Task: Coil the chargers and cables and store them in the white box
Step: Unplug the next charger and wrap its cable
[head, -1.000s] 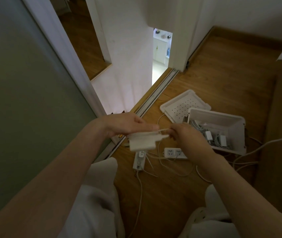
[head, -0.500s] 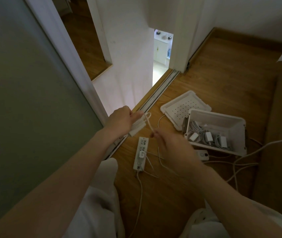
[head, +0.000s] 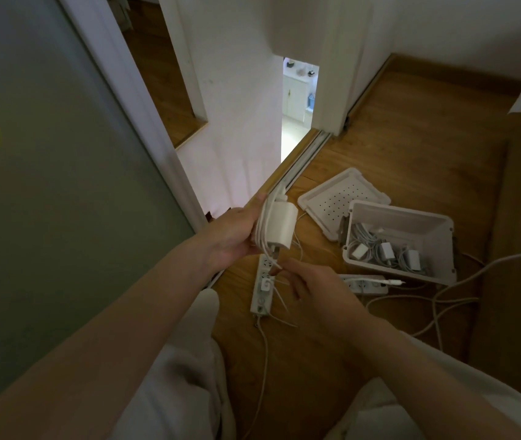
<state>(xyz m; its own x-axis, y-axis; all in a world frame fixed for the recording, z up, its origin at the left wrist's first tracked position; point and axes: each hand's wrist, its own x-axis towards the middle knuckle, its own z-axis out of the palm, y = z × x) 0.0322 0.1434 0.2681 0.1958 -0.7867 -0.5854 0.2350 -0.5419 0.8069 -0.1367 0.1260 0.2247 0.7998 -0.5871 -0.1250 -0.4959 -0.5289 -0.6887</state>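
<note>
My left hand [head: 232, 236] grips a white charger brick [head: 281, 225] with loops of its thin white cable wound along its side. Just below it, my right hand [head: 313, 285] pinches the loose cable end near the brick's plug. The white box [head: 418, 217] lies tilted on the wood floor to the right, holding several coiled chargers [head: 386, 252]. Its perforated lid [head: 341, 198] lies behind it.
A white power strip [head: 260, 290] lies on the floor under my hands, a second one [head: 367, 285] in front of the box. Loose white cables [head: 449, 300] trail to the right. A sliding door track and glass panel run along the left. My knees are below.
The charger has turned upright in my left hand, with more cable wound around it. My right hand came back up under the brick, and the second power strip is uncovered again.
</note>
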